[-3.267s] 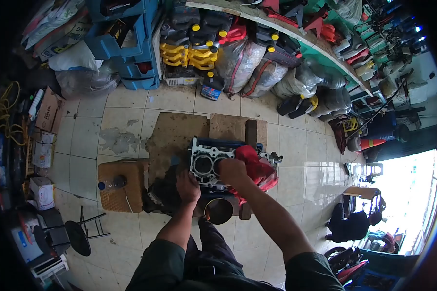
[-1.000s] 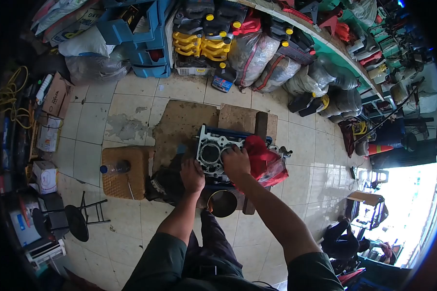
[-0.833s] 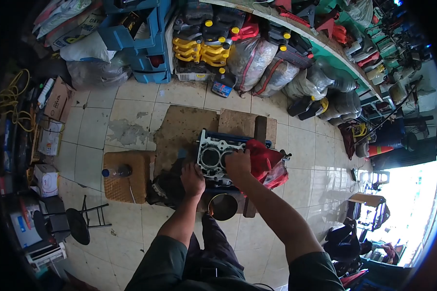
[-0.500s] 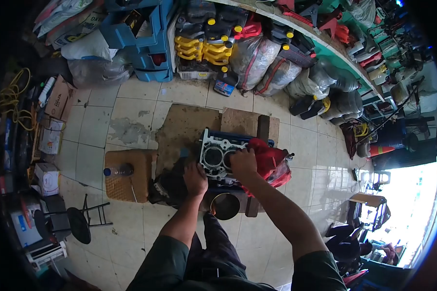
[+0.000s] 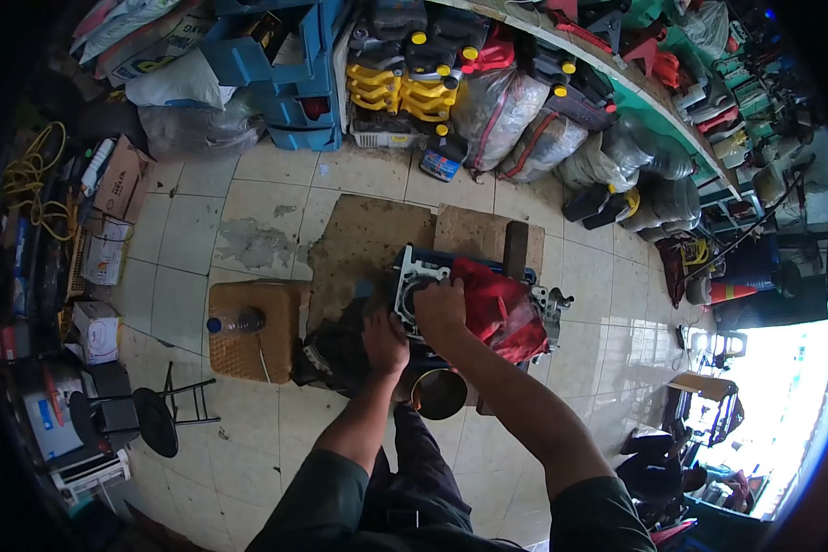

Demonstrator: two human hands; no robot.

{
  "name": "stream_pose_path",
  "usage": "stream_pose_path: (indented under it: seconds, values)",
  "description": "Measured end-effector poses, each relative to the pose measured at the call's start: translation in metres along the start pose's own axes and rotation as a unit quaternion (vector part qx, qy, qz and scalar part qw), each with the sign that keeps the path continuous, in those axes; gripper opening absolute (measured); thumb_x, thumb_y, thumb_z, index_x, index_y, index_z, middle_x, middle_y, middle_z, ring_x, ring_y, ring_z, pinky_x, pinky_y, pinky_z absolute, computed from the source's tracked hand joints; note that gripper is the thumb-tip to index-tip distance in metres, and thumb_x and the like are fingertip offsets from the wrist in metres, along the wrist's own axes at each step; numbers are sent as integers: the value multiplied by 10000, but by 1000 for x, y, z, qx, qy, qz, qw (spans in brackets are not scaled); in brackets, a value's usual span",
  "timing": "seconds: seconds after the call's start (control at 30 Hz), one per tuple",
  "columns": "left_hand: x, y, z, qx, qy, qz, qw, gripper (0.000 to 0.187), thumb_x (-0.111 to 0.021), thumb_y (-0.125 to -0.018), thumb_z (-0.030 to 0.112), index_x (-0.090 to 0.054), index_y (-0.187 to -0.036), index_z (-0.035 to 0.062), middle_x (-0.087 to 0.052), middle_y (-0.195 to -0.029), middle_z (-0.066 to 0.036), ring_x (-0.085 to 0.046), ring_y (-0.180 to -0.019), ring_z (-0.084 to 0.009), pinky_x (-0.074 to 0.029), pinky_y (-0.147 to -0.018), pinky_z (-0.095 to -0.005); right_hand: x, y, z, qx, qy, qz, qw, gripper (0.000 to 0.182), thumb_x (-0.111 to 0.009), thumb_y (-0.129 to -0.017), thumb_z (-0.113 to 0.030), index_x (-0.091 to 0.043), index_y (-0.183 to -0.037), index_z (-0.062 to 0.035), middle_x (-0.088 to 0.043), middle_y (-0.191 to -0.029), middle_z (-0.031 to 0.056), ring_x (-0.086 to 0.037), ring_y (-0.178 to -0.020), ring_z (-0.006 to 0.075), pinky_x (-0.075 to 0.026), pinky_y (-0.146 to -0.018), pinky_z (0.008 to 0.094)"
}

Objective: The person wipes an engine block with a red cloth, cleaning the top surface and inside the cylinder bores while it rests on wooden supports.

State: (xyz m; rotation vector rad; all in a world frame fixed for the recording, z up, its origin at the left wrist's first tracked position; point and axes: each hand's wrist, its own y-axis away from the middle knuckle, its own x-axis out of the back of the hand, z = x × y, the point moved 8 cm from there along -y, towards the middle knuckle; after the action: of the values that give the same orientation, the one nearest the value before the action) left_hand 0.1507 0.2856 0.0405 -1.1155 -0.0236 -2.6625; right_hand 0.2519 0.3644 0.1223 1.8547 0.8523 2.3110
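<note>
A metal engine block (image 5: 403, 293) with round cylinder bores lies on flattened cardboard on the floor. My left hand (image 5: 385, 341) is closed against its near left corner, the thumb by the top edge; some fingertips are hard to make out. My right hand (image 5: 440, 310) bends over the leftmost visible bore, fingers curled. Bunched at those fingers is a red cloth (image 5: 497, 304), which spreads right over the block and hides the other bores. Part of it looks shiny. A round dark pan (image 5: 438, 394) sits just in front of the block.
Cardboard (image 5: 359, 230) lies beneath the block, with a dark wooden bar (image 5: 516, 250) behind it. To the left, a water bottle (image 5: 239, 322) and a thin tool lie on a tan container (image 5: 225, 354). A black stool (image 5: 156, 423) stands farther left. Sacks (image 5: 497, 106) and jugs line the back.
My right hand has moved left across the block to the leftmost bore. The red cloth has come left with it, covering the bore beside. My left hand stays at the corner; the whole view has shifted slightly.
</note>
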Motion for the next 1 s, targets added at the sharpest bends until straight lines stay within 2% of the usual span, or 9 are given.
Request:
stream_pose_path:
  seconds: [0.23,0.3,0.5,0.57,0.63,0.73,0.83,0.9,1.0]
  values:
    - [3,0,0,-20,10,9,1000,249,-507,-1077,183,-623,-1182,-11,-657,-1083,-254,-614,-1050,-485,-512,-892,-579,-12,8,-9,51,-65,141,987,237,-665,-930,-202,-778,-1134,-157,-737,-1218,109,-668,-1197,287,-473,-1025,505]
    - [4,1,-2,-21,11,2,1000,279,-482,-1093,198,-608,-1233,-7,-662,-1111,-269,-619,-1043,-502,-511,-885,-599,-21,5,10,14,-33,32,999,233,-658,-945,-210,-780,-1137,-162,-751,-1218,106,-681,-1194,293,-469,-1035,510]
    - [0,4,-5,3,-4,-14,1000,303,-464,-1114,223,-603,-1241,-13,-672,-1114,-287,-632,-1021,-519,-528,-863,-619,8,25,64,-122,-20,-65,990,212,-656,-961,-253,-835,-1019,-154,-813,-1072,92,-778,-1042,303,-563,-911,495]
    - [-4,0,-6,-10,4,6,1000,274,-502,-1082,189,-630,-1221,-9,-668,-1161,-264,-610,-1070,-492,-500,-934,-597,47,74,122,-214,-163,-5,963,255,-672,-935,-275,-834,-1046,-112,-811,-1006,142,-789,-987,349,-609,-867,478]
    - [-3,-1,-8,11,4,-22,1000,284,-495,-1089,194,-634,-1212,-21,-655,-1185,-290,-582,-1152,-508,-480,-1000,-599,61,128,181,-243,-273,151,919,264,-707,-912,-234,-819,-1072,-56,-798,-965,199,-779,-967,405,-620,-849,459]
    - [-6,1,-9,54,41,-99,993,367,-489,-1101,212,-577,-1346,-46,-614,-1306,-306,-543,-1252,-525,-445,-1077,-603,60,207,256,-263,-398,296,828,264,-758,-909,-182,-796,-1100,-2,-797,-988,215,-784,-947,350,-600,-854,426]
    - [-6,-2,-13,83,16,-100,991,569,-542,-1101,305,-431,-1527,-57,-530,-1468,-322,-505,-1350,-545,-426,-1117,-600,80,276,283,-303,-457,342,763,282,-762,-944,-194,-786,-1114,29,-807,-974,161,-753,-913,218,-572,-873,366]
    - [37,-2,47,-105,71,6,992,878,-686,-1026,445,-277,-1635,-38,-385,-1617,-339,-428,-1460,-550,-381,-1186,-587,81,307,285,-328,-485,344,734,295,-770,-943,-199,-779,-1107,46,-797,-969,111,-711,-907,167,-559,-874,340]
    - [70,16,175,-264,168,-151,938,1277,-903,-801,565,-183,-1686,-10,-217,-1713,-340,-274,-1590,-482,-263,-1293,-527,62,318,276,-251,-589,325,696,273,-754,-938,-184,-778,-1093,40,-767,-937,63,-662,-889,126,-543,-857,316]
